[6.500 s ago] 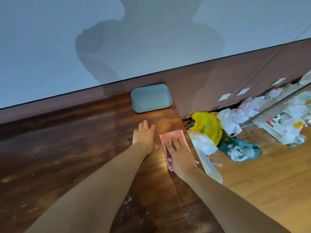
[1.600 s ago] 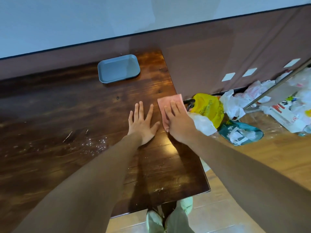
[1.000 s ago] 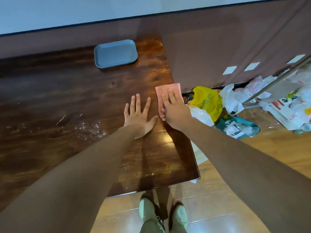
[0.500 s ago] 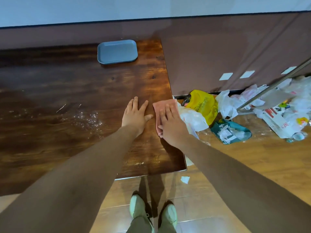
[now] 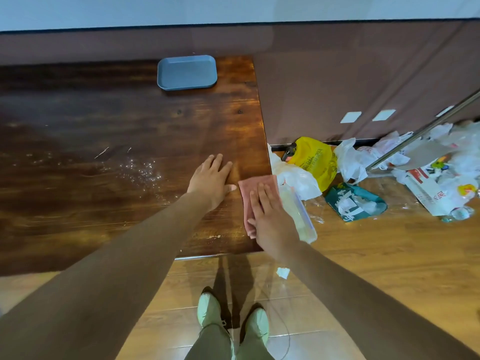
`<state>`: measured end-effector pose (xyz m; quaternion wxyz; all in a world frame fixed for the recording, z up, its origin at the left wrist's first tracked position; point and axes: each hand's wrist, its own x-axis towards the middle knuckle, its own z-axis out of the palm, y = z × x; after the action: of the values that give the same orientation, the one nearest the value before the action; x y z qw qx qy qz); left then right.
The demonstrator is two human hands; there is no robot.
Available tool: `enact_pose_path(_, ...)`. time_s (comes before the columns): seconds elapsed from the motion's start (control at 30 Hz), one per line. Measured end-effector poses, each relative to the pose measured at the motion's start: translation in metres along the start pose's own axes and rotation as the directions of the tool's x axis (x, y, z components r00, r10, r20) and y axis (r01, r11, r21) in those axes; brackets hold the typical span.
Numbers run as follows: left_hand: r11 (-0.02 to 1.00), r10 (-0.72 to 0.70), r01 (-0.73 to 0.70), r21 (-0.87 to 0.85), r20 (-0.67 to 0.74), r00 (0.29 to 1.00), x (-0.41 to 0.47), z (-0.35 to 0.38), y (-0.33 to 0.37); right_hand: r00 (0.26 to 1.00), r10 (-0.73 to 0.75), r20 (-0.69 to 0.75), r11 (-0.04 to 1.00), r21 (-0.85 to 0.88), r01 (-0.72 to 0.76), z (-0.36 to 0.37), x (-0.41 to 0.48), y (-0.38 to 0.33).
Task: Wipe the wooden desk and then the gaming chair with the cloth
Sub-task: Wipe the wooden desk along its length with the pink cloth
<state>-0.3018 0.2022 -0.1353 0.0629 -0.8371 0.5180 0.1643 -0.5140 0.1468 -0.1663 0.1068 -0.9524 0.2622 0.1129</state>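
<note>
Wooden surface is taking up the whole stretch left of both hands, dark and glossy. White specks are lying scattered on it, left of the left hand. A blue tray is sitting well beyond the left hand, by the far edge. Left hand is resting palm down on the bare wood, fingers straight and close together, holding nothing. Just right of its thumb, the pink cloth is lying flat near the surface's front right corner, its far corner reaching the right edge. Right hand is pressing down on the cloth, palm flat, fingers straight, covering the near half of it. Just right of the right hand, off the edge, a clear bottle is lying on the wooden floor. Further right of that hand, a white bag, a yellow bag and a teal bag are lying in a heap, more white bags beyond. A metal pole is slanting over the heap. Below the hands, two pale green shoes are standing on the floor, a white scrap lying near them under the right forearm.
</note>
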Motion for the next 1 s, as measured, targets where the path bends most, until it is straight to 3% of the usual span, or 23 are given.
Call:
enact_pose_path(0.1, 0.999, -0.032, 0.034, 0.036, -0.068, 0.997, -0.003, 0.004, 0.000, 0.999, -0.035, 0.009, 0.995, -0.093, 0.035, -0.017, 0.051, 0.013)
enact_pose_path(0.2, 0.996, -0.085, 0.086, 0.010, -0.068, 0.994, -0.006, 0.007, -0.001, 0.999, 0.033, 0.021, 0.994, -0.100, -0.031, -0.026, 0.081, 0.013)
enact_pose_path(0.27, 0.996, -0.086, 0.084, -0.035, -0.051, 0.995, -0.005, 0.006, -0.004, 0.997, 0.069, -0.030, 0.995, -0.071, -0.071, -0.022, 0.075, 0.007)
enact_pose_path(0.4, 0.993, -0.081, 0.078, -0.091, -0.030, 0.996, 0.002, -0.007, -0.017, 0.996, -0.044, -0.077, 0.993, -0.116, 0.035, 0.005, 0.011, -0.001)
enact_pose_path(0.53, 0.988, -0.125, 0.123, -0.096, -0.025, 0.992, 0.005, -0.011, -0.016, 0.999, -0.037, -0.007, 0.996, -0.078, 0.036, 0.025, -0.044, -0.010)
enact_pose_path(0.67, 0.974, -0.175, 0.175, -0.146, 0.012, 0.984, 0.004, -0.007, -0.017, 0.991, -0.131, 0.004, 0.980, -0.152, 0.130, 0.002, 0.003, 0.007)
enact_pose_path(0.83, 0.965, -0.181, 0.185, -0.187, 0.035, 0.983, 0.001, -0.005, -0.021, 0.999, 0.036, -0.031, 0.994, -0.097, -0.039, -0.021, 0.068, 0.009)
enact_pose_path(1.0, 0.967, -0.166, 0.171, -0.188, 0.045, 0.985, -0.005, -0.007, -0.021, 0.999, 0.024, -0.040, 0.998, -0.048, -0.026, 0.002, 0.017, -0.013)
